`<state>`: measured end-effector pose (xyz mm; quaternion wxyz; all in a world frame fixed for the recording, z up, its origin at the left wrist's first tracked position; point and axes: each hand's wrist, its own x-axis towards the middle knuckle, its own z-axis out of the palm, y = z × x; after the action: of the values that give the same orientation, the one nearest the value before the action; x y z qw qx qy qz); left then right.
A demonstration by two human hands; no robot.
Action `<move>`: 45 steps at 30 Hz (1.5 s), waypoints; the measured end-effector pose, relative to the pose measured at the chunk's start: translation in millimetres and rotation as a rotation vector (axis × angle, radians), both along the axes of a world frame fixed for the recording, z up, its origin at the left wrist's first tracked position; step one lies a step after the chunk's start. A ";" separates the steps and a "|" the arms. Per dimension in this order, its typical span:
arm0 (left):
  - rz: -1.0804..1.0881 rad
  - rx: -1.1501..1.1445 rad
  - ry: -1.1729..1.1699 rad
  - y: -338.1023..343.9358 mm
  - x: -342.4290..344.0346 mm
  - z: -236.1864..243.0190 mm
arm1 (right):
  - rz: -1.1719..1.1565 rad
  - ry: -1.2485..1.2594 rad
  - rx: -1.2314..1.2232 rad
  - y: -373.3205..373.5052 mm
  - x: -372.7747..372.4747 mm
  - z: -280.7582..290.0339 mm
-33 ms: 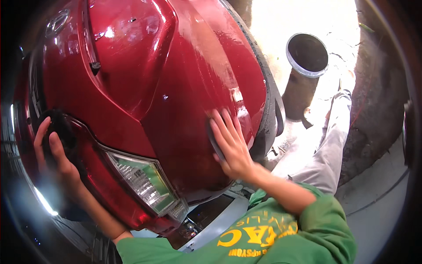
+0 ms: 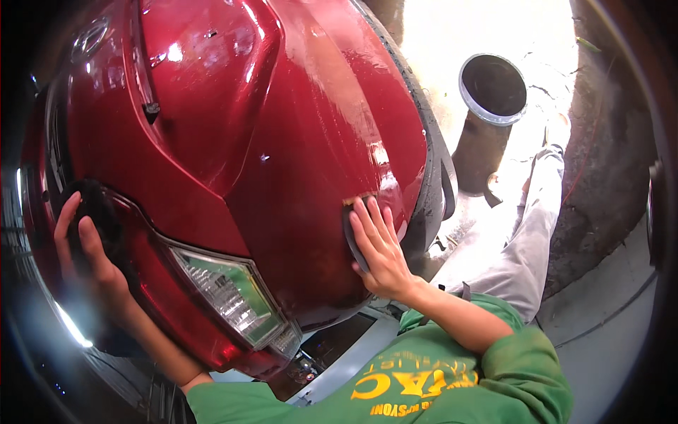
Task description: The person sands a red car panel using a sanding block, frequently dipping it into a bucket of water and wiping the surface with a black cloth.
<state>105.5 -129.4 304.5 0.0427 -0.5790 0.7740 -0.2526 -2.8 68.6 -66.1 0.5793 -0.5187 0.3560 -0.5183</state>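
A glossy red car body fills the left and middle, with a clear-and-red lamp low on it. My right hand presses a dark flat pad with a tan edge onto the wet-looking painted panel, right of the lamp, fingers wrapped over it. My left hand is raised at the car's left part, fingers apart, against a dark area behind it that I cannot make out clearly.
A round bucket with a pale rim and dark inside stands on the sunlit floor at upper right. My grey-trousered leg lies beside the car. A pale curved surface is at lower right.
My right hand and the pad have slid slightly down the panel, toward me. My left hand stays in place.
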 end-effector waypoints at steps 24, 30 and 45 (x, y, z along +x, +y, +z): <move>-0.063 -0.034 -0.046 -4.9 33.1 15.5 | -0.168 0.027 -0.080 -147.4 27.4 -78.3; -0.072 0.005 -0.036 -5.3 26.1 11.5 | -0.013 0.116 0.002 -116.6 5.7 -88.4; 0.045 0.127 -0.153 -1.6 0.4 5.4 | -0.460 -0.812 0.742 -190.6 -45.3 -67.0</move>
<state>105.9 -131.1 309.9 0.1441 -0.5714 0.7696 -0.2457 -48.1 -121.9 -133.1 0.6844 0.0485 0.3667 -0.6283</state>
